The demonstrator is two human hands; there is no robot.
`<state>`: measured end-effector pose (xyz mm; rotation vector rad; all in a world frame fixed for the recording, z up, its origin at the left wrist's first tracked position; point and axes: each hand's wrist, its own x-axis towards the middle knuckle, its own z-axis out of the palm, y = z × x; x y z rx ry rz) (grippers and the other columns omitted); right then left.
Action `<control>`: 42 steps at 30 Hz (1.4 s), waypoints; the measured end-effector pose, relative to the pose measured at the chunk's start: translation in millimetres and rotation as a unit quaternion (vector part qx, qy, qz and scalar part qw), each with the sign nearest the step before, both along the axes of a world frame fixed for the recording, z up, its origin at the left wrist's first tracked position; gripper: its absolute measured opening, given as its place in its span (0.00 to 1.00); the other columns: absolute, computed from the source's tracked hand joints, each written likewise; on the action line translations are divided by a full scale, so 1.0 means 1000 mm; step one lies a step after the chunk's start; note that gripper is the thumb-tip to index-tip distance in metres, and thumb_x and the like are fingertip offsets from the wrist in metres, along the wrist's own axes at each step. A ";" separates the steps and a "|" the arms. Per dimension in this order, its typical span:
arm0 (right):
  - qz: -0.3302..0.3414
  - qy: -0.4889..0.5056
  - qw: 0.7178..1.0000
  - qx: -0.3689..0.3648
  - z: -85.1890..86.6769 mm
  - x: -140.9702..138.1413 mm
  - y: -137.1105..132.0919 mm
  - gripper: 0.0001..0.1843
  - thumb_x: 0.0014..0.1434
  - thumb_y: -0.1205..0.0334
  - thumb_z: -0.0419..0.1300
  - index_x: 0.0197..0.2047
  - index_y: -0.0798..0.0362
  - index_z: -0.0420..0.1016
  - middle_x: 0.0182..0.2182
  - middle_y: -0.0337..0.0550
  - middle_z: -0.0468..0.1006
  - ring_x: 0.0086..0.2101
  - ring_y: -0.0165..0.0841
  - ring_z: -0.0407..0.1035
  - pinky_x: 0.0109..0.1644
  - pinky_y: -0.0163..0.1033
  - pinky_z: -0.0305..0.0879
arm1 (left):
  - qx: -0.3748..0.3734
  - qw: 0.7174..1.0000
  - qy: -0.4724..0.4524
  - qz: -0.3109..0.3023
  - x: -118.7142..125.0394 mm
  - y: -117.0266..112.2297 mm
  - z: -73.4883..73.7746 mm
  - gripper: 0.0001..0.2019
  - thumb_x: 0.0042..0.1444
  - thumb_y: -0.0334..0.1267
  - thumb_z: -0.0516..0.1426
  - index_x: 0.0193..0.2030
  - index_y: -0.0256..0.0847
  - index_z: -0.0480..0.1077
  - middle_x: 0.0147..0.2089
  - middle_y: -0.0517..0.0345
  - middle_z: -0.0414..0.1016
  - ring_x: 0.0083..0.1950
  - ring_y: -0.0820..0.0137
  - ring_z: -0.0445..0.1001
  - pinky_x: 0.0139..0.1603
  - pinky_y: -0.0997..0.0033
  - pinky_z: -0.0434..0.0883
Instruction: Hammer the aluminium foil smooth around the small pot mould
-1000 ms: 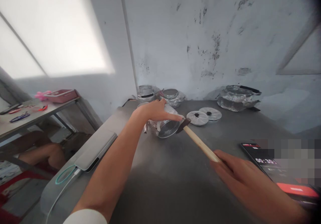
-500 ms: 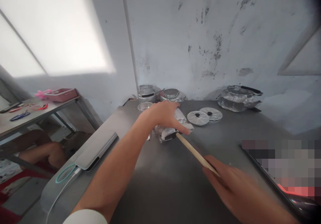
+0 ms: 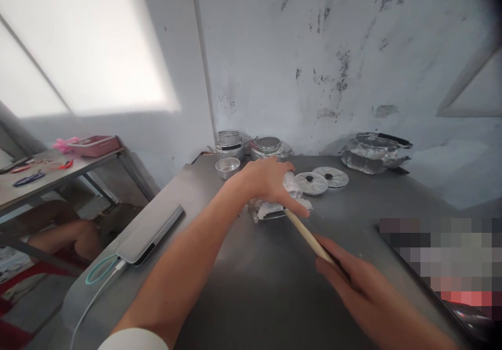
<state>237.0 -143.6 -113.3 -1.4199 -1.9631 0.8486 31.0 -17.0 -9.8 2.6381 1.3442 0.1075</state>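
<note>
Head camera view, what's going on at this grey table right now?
A person works at the grey table. Their left hand lies on a crumpled shiny piece, pinning it to the top. Their right hand grips a wooden handle that slants up to that piece; what is at its far end cannot be made out. Two round lids and a small metal bowl sit just behind.

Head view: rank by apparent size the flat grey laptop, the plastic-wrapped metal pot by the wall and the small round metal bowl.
1. flat grey laptop, nearest.
2. plastic-wrapped metal pot, farther off.
3. small round metal bowl.
</note>
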 end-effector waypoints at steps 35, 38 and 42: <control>-0.036 -0.106 0.994 -0.005 -0.006 0.019 0.015 0.30 0.68 0.50 0.44 0.71 0.46 0.55 0.30 0.42 0.79 0.34 0.40 0.76 0.37 0.40 0.69 | 0.000 0.999 -0.029 -0.030 0.003 -0.002 0.000 0.46 0.44 0.74 0.56 0.68 0.57 0.58 0.69 0.51 0.56 0.62 0.48 0.64 0.52 0.54 0.69; -0.026 -0.098 0.995 -0.022 -0.006 0.017 0.014 0.30 0.68 0.49 0.44 0.71 0.44 0.54 0.31 0.39 0.80 0.32 0.37 0.75 0.36 0.39 0.68 | 0.021 0.999 -0.027 -0.041 0.006 -0.006 0.003 0.46 0.46 0.68 0.59 0.69 0.52 0.56 0.63 0.52 0.67 0.57 0.52 0.70 0.51 0.58 0.69; -0.022 -0.064 0.997 -0.022 -0.004 0.010 0.009 0.29 0.68 0.49 0.45 0.69 0.45 0.53 0.33 0.38 0.80 0.29 0.35 0.73 0.34 0.37 0.67 | 0.029 0.999 -0.007 -0.015 0.005 -0.008 0.006 0.43 0.44 0.67 0.60 0.64 0.48 0.63 0.59 0.54 0.73 0.54 0.53 0.72 0.49 0.60 0.70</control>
